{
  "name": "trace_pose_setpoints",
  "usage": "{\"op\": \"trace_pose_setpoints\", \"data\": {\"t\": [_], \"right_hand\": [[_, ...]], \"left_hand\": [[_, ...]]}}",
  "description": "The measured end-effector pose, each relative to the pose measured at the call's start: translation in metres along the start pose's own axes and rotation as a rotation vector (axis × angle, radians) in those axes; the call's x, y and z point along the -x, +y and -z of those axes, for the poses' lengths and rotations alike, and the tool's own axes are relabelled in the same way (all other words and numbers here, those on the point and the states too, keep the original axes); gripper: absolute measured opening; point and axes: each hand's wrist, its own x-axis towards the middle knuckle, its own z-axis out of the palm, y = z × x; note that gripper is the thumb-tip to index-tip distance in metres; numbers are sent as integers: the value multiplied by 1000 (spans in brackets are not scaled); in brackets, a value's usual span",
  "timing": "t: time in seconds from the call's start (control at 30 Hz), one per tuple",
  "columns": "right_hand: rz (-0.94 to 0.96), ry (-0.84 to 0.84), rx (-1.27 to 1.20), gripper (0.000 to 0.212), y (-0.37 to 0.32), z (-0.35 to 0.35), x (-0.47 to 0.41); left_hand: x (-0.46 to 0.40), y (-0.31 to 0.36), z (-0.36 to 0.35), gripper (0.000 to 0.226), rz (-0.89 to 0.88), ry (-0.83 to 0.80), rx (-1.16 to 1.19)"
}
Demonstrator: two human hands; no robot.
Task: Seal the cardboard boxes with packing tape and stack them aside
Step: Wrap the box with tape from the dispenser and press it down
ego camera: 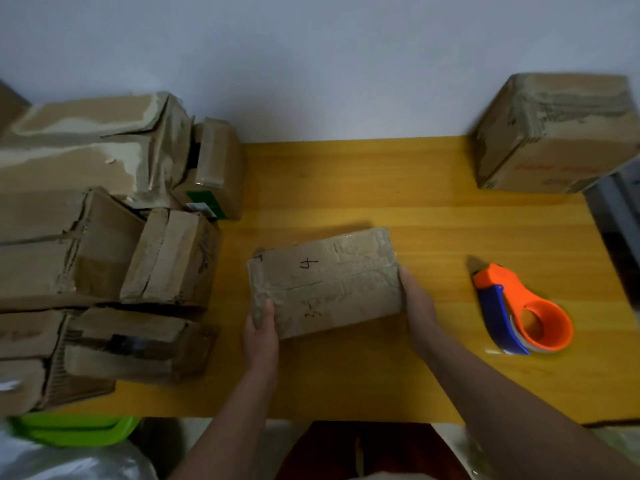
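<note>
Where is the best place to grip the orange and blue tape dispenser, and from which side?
Probably grip the blue handle of the tape dispenser from above with the right hand. It lies on its side, handle toward the person, blade end pointing away.

Dim, soft overall blur, wide-angle bending at edges, faint shadows, no glare

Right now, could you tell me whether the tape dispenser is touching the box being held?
Apart: the head view shows bare yellow table between the tape dispenser and the box.

Single head view, looking steeply down, close over yellow table (381,188)
</note>
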Motion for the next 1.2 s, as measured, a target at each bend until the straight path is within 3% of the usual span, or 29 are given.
{"op": "trace_pose_setpoints", "data": {"t": [0.27,0.4,0.57,0.67,0.7,0.77,0.83,0.9,1.0,1.07,1.2], "right_hand": [[65,151,26,31,-50,41,-6],[157,143,123,25,-93,69,-33],[192,65,298,35,-123,98,-86],[169,41,523,45,-119,110,-108],[200,69,633,50,-115,112,-111],[401,177,900,53,-105,114,-106],[758,206,1197,48,-98,116,-95],[959,152,1397,50,-91,121,-94],[984,100,1492,50,-95,130,-113],[1054,178,1524,35,-109,129,-130],[1038,280,1691,34,-157,116,-163]], "left_hand": [[-9,63,-37,73,-61,-212,-57],[-12,110,-85,68,-258,-214,-196],[-27,140,-140,74,-317,-283,-269],[-35,132,-155,72,-341,-303,-574],[-34,126,-157,71,-420,-212,-764],[-30,112,-155,69,-768,-6,-1082],[-25,98,-152,72,-1175,-11,-1257],[-21,86,-153,85,-1374,-131,-1390],[-23,80,-164,103,-1284,-207,-1515],[-24,92,-181,110,-1170,-191,-1569],[-34,139,-232,94,-1055,-161,-1704]]}}
